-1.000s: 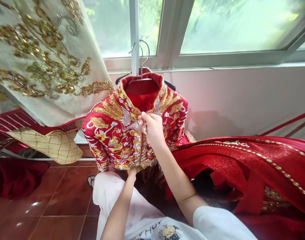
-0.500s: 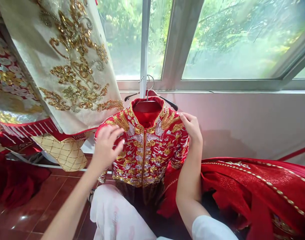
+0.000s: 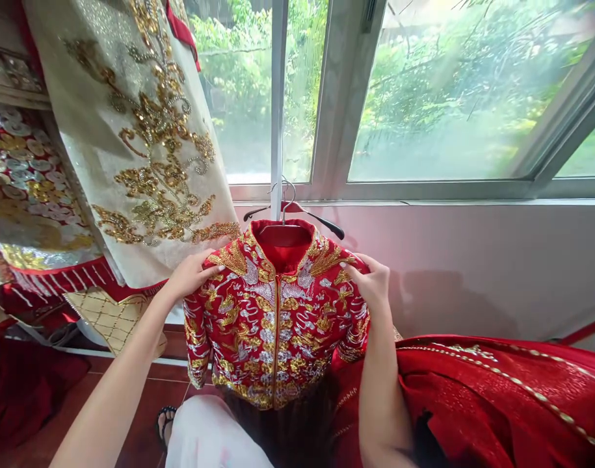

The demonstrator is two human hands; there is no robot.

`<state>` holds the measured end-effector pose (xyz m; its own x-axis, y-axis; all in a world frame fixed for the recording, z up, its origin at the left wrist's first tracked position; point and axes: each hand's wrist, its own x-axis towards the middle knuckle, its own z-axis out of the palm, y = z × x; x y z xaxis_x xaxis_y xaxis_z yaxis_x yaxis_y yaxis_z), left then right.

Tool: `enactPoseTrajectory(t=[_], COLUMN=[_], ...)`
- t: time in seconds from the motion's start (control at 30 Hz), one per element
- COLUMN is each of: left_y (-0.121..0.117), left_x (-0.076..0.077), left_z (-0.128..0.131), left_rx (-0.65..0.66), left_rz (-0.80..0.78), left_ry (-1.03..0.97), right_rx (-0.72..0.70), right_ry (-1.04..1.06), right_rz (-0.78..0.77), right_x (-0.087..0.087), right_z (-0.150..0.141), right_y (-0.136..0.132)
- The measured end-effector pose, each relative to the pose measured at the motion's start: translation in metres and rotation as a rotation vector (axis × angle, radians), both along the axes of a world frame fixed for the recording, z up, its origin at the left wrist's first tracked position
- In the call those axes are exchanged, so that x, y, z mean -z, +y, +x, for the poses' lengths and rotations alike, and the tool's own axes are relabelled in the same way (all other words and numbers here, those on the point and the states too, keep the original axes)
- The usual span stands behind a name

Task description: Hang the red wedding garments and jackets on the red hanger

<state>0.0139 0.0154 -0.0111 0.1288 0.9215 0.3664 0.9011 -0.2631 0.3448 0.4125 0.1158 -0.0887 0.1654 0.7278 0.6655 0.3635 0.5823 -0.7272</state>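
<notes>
A red jacket (image 3: 277,331) with gold and silver embroidery hangs upright before me, its front zip closed to the collar. Inside its neck sits a dark red hanger (image 3: 281,235) with a metal hook. My left hand (image 3: 194,274) grips the shoulder on the left, thumb on the front and fingers partly hidden behind the cloth. At the opposite shoulder, my right hand (image 3: 372,281) pinches the fabric in the same way. A second, black-tipped hanger (image 3: 329,225) shows behind the collar.
Cream cloth with gold beading (image 3: 155,156) hangs at the left. A red garment with beaded trim (image 3: 502,383) spreads at the lower right. Behind the jacket are a pink wall (image 3: 473,260), a window frame (image 3: 326,104) and a thin white pole (image 3: 277,130).
My left hand has gone from hovering before the jacket to holding its left-side shoulder. My right hand has closed further over the other shoulder. The view has tilted up a little.
</notes>
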Motion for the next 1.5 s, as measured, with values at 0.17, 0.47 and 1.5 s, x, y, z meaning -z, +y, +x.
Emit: enactPoseTrajectory(t=[0.17, 0.47, 1.5], left_y=[-0.016, -0.02, -0.031], left_x=[-0.024, -0.015, 0.106], left_z=[0.02, 0.06, 0.014], left_rx=[-0.101, -0.18, -0.393], left_rz=[0.076, 0.036, -0.177], left_ry=[0.072, 0.267, 0.271], right_rx=[0.159, 0.467, 0.372], right_ry=[0.097, 0.167, -0.032], right_rz=[0.069, 0.064, -0.024], right_x=[-0.015, 0.064, 0.121], right_z=[-0.003, 0.022, -0.037], right_y=[-0.013, -0.028, -0.047])
